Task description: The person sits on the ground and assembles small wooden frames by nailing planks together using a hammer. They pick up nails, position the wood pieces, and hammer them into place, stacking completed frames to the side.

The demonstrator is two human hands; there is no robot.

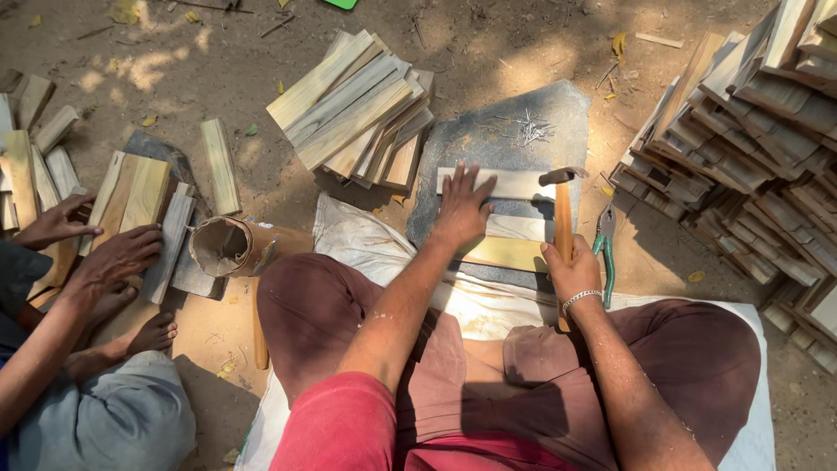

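Two hands at work: left hand (462,209) spread flat on a pale wooden slat (510,183), pinning it to the grey stone slab (488,139); right hand (571,270) wrapped around a hammer (562,209), head over the slat's end. Loose nails (532,131) within reach on the slab.

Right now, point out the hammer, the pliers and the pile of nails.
hammer (563,222), head view, on the wooden handle just above the right hand.
pliers (606,249), head view, on the green handles lying on the ground.
pile of nails (532,129), head view, on the middle of the heap on the grey slab.
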